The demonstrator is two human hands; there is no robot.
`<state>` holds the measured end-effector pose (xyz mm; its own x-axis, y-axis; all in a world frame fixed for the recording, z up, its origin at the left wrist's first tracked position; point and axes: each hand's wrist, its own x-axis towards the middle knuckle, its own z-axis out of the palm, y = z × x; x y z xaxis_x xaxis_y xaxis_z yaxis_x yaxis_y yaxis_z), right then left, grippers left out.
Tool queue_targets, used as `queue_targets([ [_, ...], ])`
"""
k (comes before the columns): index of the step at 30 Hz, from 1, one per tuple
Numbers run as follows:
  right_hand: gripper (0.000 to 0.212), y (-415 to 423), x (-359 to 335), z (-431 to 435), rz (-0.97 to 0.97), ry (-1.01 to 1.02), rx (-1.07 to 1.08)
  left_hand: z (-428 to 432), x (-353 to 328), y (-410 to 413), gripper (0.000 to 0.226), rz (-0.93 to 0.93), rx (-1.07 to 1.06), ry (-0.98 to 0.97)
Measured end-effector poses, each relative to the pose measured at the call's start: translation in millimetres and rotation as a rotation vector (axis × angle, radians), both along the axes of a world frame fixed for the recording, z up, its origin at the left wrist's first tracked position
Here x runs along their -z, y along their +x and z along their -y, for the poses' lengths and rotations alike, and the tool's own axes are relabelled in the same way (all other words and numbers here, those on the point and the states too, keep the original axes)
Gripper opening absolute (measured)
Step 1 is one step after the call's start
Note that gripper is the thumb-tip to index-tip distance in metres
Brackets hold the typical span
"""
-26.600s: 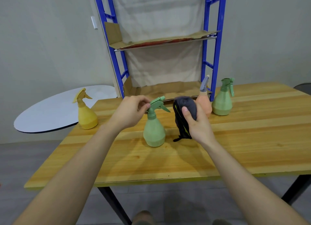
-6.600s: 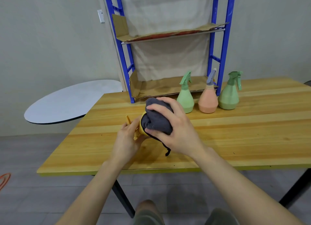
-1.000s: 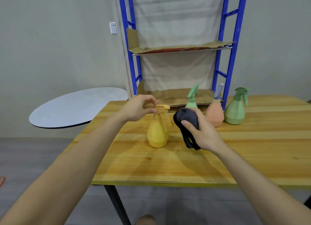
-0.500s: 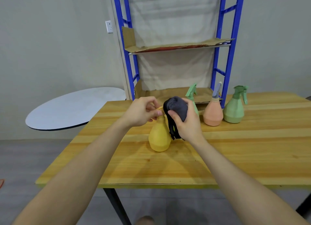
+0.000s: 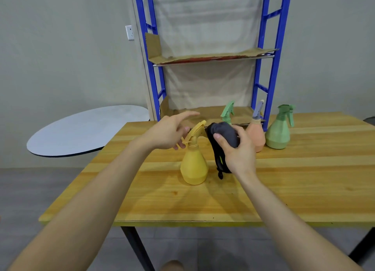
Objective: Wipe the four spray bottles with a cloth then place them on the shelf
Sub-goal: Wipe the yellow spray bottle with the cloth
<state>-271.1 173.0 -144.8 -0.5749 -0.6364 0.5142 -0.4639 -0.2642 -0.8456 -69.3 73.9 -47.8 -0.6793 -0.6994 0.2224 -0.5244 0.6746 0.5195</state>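
1. A yellow spray bottle [image 5: 194, 167] stands upright near the middle of a wooden table [image 5: 284, 189].
2. The left hand [image 5: 170, 132] hovers by the bottle's nozzle head, fingers loose and spread, gripping nothing. I cannot tell whether a fingertip touches the trigger.
3. The right hand [image 5: 237, 151] clutches a bunched dark grey cloth [image 5: 223, 132], just right of the bottle's neck.
4. Behind them, a pale green bottle [image 5: 228, 113], a peach bottle [image 5: 256, 137] and a green bottle [image 5: 277, 132] stand on the table, at the foot of a blue shelf [image 5: 213, 56] lined with cardboard.
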Motion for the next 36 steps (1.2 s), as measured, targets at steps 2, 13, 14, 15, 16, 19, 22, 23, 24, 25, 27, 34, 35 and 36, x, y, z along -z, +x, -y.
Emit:
queue_targets([
  [2, 0.048, 6.6, -9.6, 3.1, -0.010, -0.031, 0.021, 3.3, 2.5, -1.6, 0.041, 0.039, 0.038, -0.019],
  [13, 0.057, -19.0, 15.5, -27.1, -0.519, 0.419, -0.031, 17.8, 5.4, -2.5, 0.033, 0.197, -0.054, -0.342],
  [14, 0.056, -21.9, 18.1, -27.5, -0.579, 0.509, -0.015, 20.2, 6.8, -5.1, 0.034, 0.193, -0.077, -0.420],
  [15, 0.057, -23.3, 23.5, -29.0, -0.639, 0.621, -0.032, 22.2, 7.5, -7.8, 0.033, 0.176, -0.074, -0.438],
  [16, 0.058, -23.9, 32.2, -31.2, -0.689, 0.707, -0.061, 23.9, 7.9, -10.6, 0.031, 0.154, -0.048, -0.412],
  [19, 0.062, -24.2, 61.6, -38.6, -0.769, 0.715, -0.081, 27.5, 10.6, -20.8, 0.025, 0.137, -0.054, -0.338],
  [22, 0.061, -23.6, 70.6, -39.2, -0.812, 0.686, -0.046, 39.4, 15.2, -32.9, 0.033, 0.137, -0.252, -0.482],
  [23, 0.062, -22.9, 71.7, -37.9, -0.820, 0.689, -0.039, 46.5, 17.0, -38.9, 0.035, 0.123, -0.308, -0.499],
  [24, 0.062, -22.0, 72.1, -36.9, -0.822, 0.693, -0.038, 52.9, 17.6, -45.1, 0.037, 0.097, -0.351, -0.495],
  [25, 0.063, -21.5, 72.8, -35.6, -0.821, 0.698, -0.039, 59.0, 17.5, -52.3, 0.039, 0.074, -0.392, -0.478],
  [27, 0.066, -20.6, 73.9, -34.7, -0.812, 0.709, -0.043, 70.9, 18.3, -68.4, 0.041, 0.036, -0.460, -0.423],
  [34, 0.085, -17.5, 69.9, -36.0, -0.786, 0.759, -0.053, 98.6, 16.2, -109.6, 0.044, -0.057, -0.489, -0.166],
  [35, 0.088, -17.1, 68.4, -35.7, -0.784, 0.769, -0.060, 100.1, 15.8, -108.1, 0.048, -0.044, -0.477, -0.138],
  [36, 0.090, -15.3, 66.3, -35.4, -0.781, 0.779, -0.067, 100.5, 16.2, -103.7, 0.055, -0.034, -0.471, -0.120],
])
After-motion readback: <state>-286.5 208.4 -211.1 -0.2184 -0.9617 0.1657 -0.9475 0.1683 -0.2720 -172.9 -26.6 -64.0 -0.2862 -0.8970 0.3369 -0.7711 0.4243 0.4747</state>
